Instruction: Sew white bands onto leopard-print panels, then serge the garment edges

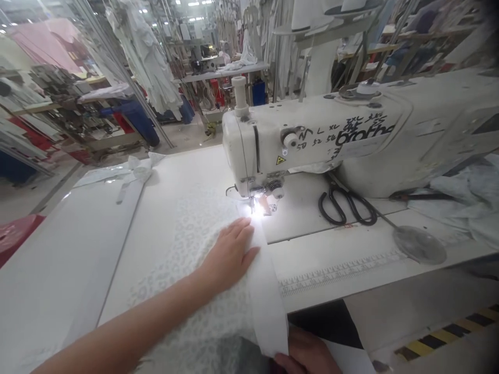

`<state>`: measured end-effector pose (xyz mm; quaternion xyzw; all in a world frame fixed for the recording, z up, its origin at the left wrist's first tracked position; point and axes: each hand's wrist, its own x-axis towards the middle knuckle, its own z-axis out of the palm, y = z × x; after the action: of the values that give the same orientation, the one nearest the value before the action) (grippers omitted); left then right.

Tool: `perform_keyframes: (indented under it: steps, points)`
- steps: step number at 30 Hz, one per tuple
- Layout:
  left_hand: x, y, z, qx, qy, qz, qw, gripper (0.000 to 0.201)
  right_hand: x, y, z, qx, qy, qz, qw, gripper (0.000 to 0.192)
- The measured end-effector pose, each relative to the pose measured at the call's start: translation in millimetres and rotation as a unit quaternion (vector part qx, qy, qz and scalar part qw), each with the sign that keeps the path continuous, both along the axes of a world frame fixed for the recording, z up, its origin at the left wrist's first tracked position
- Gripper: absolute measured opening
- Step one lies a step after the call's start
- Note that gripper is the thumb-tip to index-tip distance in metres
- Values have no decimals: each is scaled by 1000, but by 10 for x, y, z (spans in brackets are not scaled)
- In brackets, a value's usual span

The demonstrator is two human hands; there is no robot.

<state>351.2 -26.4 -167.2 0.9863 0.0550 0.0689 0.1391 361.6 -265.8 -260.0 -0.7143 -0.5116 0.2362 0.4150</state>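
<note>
Clearly soft and light, the white patterned fabric [183,249] lies spread flat on the white counter [58,259] in front of the cream industrial sewing machine [312,140], its right edge running under the machine's lit needle and presser foot [255,203]. It looks thin and limp, likely to slide and wrinkle easily on the smooth top, so it is best steered with a flat palm near the foot and pinched at the loose edge. The left hand [230,254] rests on it just before the foot, fingers stretched out flat and close together, pressing rather than gripping. The right hand [307,356], low at the counter's front edge, pinches the hanging white strip of cloth [268,306] between thumb and fingers. To the right of the machine's foot lie black-handled scissors [345,205] and a grey oval disc [419,244], with rumpled pale cloth [463,197] beyond; none crowds the seam line.
</note>
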Motion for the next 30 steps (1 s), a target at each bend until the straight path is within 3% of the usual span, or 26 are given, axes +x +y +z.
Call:
perform_keyframes:
  steps: [6,12,16,22,30]
  points:
    - [313,320,32,14,-25,-12,1000,35,25,116,161,72,69,-48,994,33]
    - [542,541,61,24,-32,1,999,37,-8,121,216,85,135,-98,982,28]
    - [339,344,85,19,-65,22,997,36,-30,72,244,92,143,-124,978,23]
    - [-128,-58,64,-54,-21,37,998,39,-32,42,309,101,139,-134,976,21]
    - [-73,-8,11,-26,-20,36,999,45,-31,66,362,97,80,-132,983,23]
